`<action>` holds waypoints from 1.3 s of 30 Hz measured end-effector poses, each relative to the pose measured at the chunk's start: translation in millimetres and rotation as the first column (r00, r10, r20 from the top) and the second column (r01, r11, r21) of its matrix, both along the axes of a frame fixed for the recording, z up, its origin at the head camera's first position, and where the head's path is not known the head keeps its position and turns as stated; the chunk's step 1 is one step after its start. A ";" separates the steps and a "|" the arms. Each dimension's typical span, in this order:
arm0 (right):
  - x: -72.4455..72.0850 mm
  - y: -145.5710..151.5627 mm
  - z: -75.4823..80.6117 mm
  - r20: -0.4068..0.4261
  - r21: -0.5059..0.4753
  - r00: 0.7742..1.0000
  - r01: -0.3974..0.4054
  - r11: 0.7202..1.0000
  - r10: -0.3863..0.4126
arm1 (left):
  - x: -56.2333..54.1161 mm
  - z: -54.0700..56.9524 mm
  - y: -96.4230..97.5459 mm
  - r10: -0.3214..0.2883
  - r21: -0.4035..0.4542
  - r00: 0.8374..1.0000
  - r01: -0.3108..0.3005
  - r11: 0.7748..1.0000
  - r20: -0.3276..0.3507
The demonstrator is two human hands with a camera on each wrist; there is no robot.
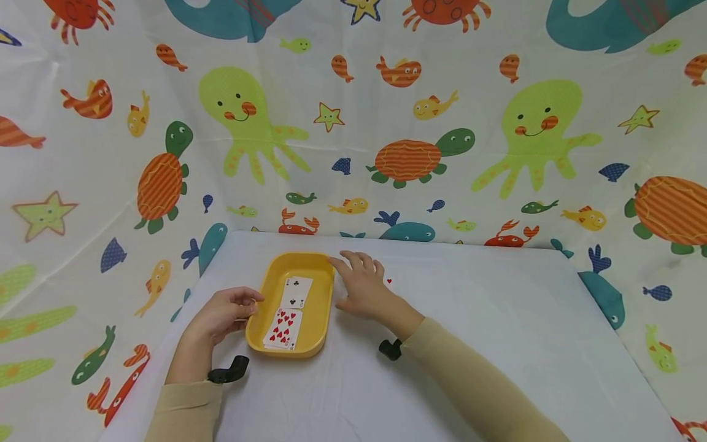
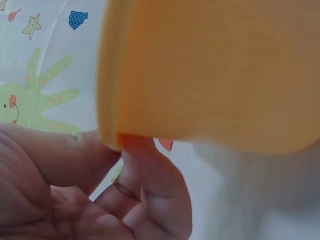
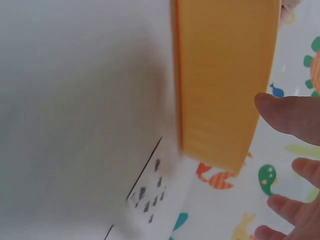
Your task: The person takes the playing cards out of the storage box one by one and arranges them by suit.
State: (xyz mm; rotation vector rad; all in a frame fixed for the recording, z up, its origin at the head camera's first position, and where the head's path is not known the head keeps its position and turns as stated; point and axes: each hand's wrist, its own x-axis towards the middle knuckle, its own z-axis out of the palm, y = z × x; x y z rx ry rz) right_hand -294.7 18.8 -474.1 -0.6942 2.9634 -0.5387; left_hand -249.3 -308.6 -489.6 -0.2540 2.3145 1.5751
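Finding a yellow tray (image 1: 318,301) left of centre on the side of a white table (image 1: 475,344), lengthwise from near to far; cannot tell whether fully flat on it or slightly raised. Holds, inside on the floor, a two of clubs (image 1: 294,293) toward the far end and, just below it, a card with many hearts (image 1: 283,328), with pips too small to count surely. Gripped at the left long side by the left hand (image 1: 227,312), with thumb and fingers pinched about the rim, as seen close up from the left wrist. Met on the opposite side by the right hand (image 1: 364,288), with spread fingers curled round nothing, one fingertip right by the far right corner and the thumb near the right wall; cannot tell whether actually touching. Shows, just beyond that hand, a card with a red heart (image 1: 389,281), mostly hidden. Shows also, from the right wrist, a card with black pips (image 3: 149,192), blurred, lying near the tray. Ends farther out in beige sleeves (image 1: 469,374) and, behind everything, a white backdrop (image 1: 342,141) printed with octopuses, turtles, crabs, fish and stars.
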 end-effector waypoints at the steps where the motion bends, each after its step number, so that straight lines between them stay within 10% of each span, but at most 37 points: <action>1: 0.4 -2.9 1.4 -0.005 -0.007 1.000 -0.004 1.000 0.004 | 0.0 -0.2 -0.2 0.000 -0.002 1.000 0.000 1.000 0.001; 39: 8.6 -87.5 -6.9 0.017 -0.020 0.993 -0.120 0.993 0.120 | 1.4 2.1 -1.6 -0.018 0.001 1.000 0.018 1.000 0.004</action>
